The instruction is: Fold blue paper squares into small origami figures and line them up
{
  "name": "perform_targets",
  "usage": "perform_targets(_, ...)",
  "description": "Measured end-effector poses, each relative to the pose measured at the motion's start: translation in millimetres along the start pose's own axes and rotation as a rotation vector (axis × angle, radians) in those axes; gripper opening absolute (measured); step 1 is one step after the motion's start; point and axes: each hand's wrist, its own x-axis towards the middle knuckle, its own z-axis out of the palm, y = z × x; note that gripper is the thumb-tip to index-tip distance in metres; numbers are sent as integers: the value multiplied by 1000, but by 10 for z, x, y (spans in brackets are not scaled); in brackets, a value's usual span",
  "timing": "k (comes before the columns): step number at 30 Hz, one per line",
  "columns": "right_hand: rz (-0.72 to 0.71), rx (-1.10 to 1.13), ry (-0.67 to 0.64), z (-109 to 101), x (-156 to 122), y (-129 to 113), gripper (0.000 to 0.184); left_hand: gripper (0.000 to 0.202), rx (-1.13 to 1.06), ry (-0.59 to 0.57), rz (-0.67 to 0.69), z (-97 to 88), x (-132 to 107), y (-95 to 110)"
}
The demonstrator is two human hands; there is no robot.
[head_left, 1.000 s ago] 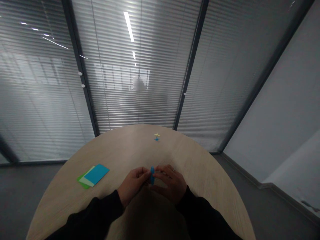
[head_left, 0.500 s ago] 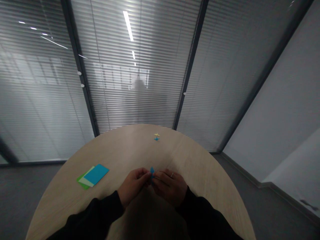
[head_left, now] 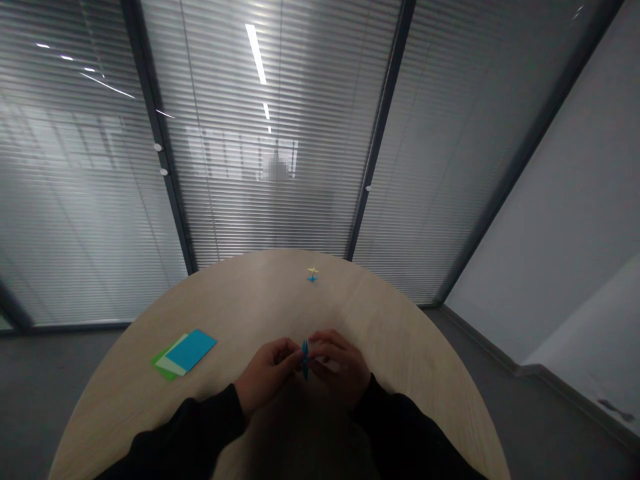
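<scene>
Your left hand [head_left: 265, 375] pinches one folded blue paper [head_left: 305, 367] between its fingers [head_left: 290, 361]; your right hand [head_left: 345, 370] touches its three-o'clock side, grip unclear. Toward twelve o'clock on the desk [head_left: 250, 293]: one yellow figure [head_left: 313, 270], one blue figure [head_left: 312, 279]. Toward nine: three overlapping sheets [head_left: 194, 351].

My left hand [head_left: 267, 371] pinches; my right hand [head_left: 344, 368] faces it, fingers [head_left: 333, 338] bent, grip too dim to tell.

Blue folded piece [head_left: 305, 367] partly behind fingers [head_left: 323, 349]
</scene>
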Motion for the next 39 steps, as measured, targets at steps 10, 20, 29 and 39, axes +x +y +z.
perform_targets(10,612,417,-13,126,-44,-79,23,35,133,0,27,8,-22,18)
perform_targets(20,639,452,117,197,-45,-64,23,25,224,1,53,27,-47,55)
perform_targets(29,680,463,134,216,-55,-52,26,30,307,44,84,14,-32,15)
perform_targets(39,739,450,97,166,-24,-90,22,26,176,118,48,56,-52,67)
